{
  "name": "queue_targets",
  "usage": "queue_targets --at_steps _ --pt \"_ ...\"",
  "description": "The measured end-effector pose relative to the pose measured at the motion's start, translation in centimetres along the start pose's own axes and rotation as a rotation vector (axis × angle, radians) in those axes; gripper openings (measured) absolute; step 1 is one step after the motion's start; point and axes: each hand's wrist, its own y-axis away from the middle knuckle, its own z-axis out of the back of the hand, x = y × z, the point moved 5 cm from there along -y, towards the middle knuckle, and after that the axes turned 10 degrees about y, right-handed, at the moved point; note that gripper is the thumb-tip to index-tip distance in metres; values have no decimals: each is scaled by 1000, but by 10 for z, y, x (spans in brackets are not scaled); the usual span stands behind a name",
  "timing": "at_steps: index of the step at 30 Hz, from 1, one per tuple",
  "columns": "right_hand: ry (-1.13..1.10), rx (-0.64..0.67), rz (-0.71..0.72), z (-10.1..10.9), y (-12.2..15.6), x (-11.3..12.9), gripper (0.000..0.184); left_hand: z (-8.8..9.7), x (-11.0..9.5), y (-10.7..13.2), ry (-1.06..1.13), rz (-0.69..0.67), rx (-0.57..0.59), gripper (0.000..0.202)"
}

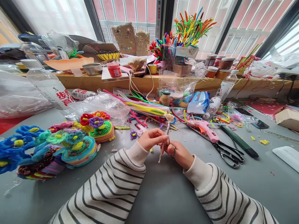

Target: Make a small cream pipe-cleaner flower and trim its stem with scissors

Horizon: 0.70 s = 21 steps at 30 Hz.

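My left hand (151, 139) and my right hand (178, 153) meet over the grey table (163, 189), both in striped sleeves. Together they pinch a thin cream pipe-cleaner stem (166, 133) that stands nearly upright, with a small pale bud at its top. The left fingers close on the stem from the left. My right fingers curl around its lower part, where the strands twist together. A pile of coloured pipe cleaners (144, 107) lies just behind the hands.
Finished pipe-cleaner flowers and round coasters (77, 146) crowd the left. A pink glue gun (205, 127) and black scissors (230, 154) lie to the right. Bottles, jars and a pot of pipe cleaners (187, 28) line the wooden shelf (93, 82) at the back.
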Motion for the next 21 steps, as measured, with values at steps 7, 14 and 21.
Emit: queue_targets --at_steps 7,14,21 --pt "-10 -35 -23 3 -1 -1 66 -1 0 0 -45 -24 59 22" --pt "-3 -68 -23 6 -1 2 62 -1 0 -1 -90 -34 60 23" --pt "6 -126 -49 11 1 3 57 3 -1 -1 -101 -23 -37 30"
